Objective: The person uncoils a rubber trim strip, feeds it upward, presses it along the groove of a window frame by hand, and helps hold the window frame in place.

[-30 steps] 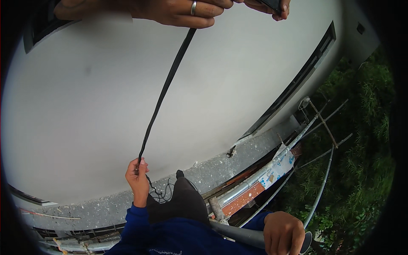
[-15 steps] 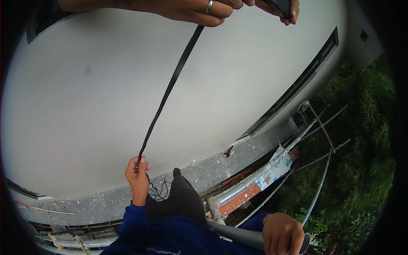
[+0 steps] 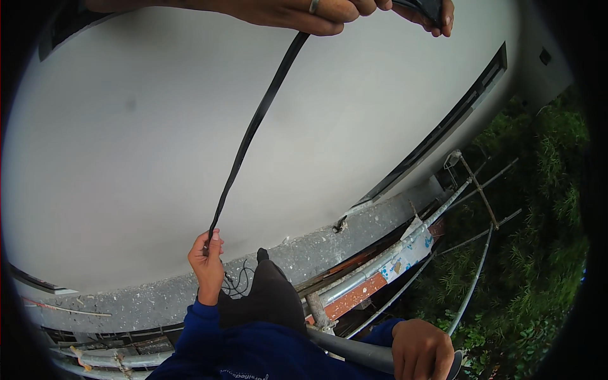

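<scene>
Item one: my left hand (image 3: 206, 259), blue-sleeved, is pinched shut on the lower end of a long flat black rubber-like strip (image 3: 253, 130). The strip runs taut, up and to the right across a plain white rendered wall (image 3: 126, 126), with its lower end in my fingers just above a rough grey concrete ledge (image 3: 361, 228). Item two: a loose tangle of thin black wire (image 3: 236, 285) beside my wrist. Item three: another person's hands (image 3: 316, 9) at the top edge, closed on the strip's upper end. Item four: grey steel scaffold rails and an orange plank (image 3: 354, 294) below the ledge. Item five: my right hand (image 3: 421, 348), wrapped around a thick grey scaffold tube (image 3: 354, 351), bracing. Item six: green shrubs (image 3: 538, 253) far below on the right. By my reading, the strip is being stretched and lined up along the wall. The next move calls for steady tension and a firm pinch, with my right hand on the tube for balance.
</scene>
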The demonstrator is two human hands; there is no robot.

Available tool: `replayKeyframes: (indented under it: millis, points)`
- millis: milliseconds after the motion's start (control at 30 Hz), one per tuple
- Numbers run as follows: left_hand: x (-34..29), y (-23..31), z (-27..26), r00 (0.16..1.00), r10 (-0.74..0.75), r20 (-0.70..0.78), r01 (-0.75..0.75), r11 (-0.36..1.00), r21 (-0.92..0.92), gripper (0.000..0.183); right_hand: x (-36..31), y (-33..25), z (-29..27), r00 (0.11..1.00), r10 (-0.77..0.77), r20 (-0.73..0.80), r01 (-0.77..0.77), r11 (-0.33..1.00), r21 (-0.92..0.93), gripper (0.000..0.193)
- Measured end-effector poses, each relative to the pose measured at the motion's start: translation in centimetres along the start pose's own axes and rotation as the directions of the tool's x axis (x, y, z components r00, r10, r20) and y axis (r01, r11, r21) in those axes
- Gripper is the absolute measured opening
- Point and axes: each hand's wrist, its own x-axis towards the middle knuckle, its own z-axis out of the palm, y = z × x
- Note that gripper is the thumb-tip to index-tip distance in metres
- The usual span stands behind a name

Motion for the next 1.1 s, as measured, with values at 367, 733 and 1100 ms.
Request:
replayKeyframes:
  millis: [367, 733, 1100]
  points:
    - [-0.1, -3.4, -0.9, 1.000, 0.014, 0.025, -0.018, 0.984, 0.175, 0.022, 4.8, 0.3, -3.1, 0.984, 0.052, 0.168, -0.065, 0.995, 0.070, 0.021]
    - [-3.2, -13.0, -1.9, 0.985, -0.065, 0.160, -0.006, 0.913, 0.408, 0.020, 4.7, 0.2, -3.0, 0.983, 0.069, 0.170, -0.084, 0.993, 0.081, 0.018]
    - [-4.0, -11.4, -0.8, 0.932, -0.263, 0.249, 0.148, 0.904, 0.400, 0.026, 4.5, 0.2, -2.9, 0.984, 0.067, 0.166, -0.081, 0.994, 0.079, 0.018]
